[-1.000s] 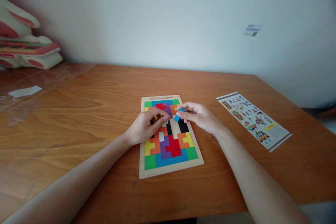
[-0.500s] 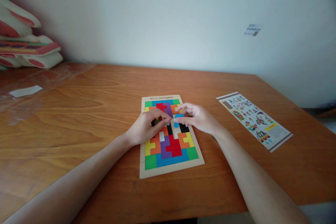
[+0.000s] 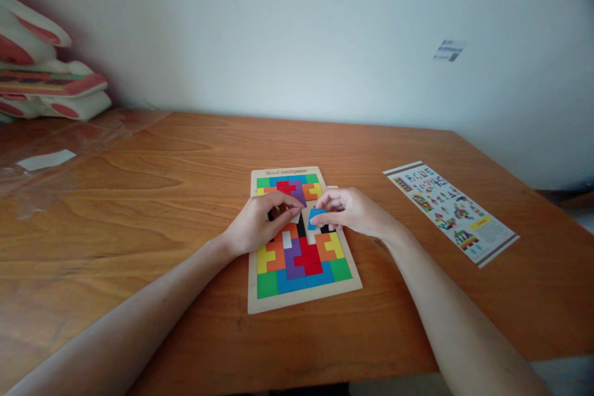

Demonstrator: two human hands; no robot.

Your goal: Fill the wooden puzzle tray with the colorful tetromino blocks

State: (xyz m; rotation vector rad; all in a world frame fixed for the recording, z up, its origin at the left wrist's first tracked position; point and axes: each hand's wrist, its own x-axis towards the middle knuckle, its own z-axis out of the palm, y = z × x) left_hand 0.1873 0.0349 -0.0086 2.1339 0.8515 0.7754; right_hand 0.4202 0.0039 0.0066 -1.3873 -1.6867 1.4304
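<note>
- The left hand (image 3: 262, 224) covers the left middle of the puzzle board (image 3: 304, 295), hiding most of the pieces beneath it.
- Its thumb and forefinger come close together in a narrow pinch; whether anything thin sits between the tips cannot be told.
- The right hand (image 3: 348, 216) holds a blue piece (image 3: 315, 220) between thumb and fingers, over the right middle of the board; the grip hides part of the piece, so its full outline is hard to make out.
- Black pieces show only in part around both hands.
- Both forearms are cut off at the lower edge of the view.
- The board lies flat on the wooden bench (image 3: 185, 167), between the two forearms, with faint lettering along its far rim.
- Its pale wooden frame surrounds flat, angular pieces in green, blue, red, purple, orange, yellow and black.
- A large red patch (image 3: 309, 258) lies toward the near end, with green at both near corners.
- Bare pale gaps show near the middle.
- A printed sheet (image 3: 452, 213) lies to the right, well apart.
</note>
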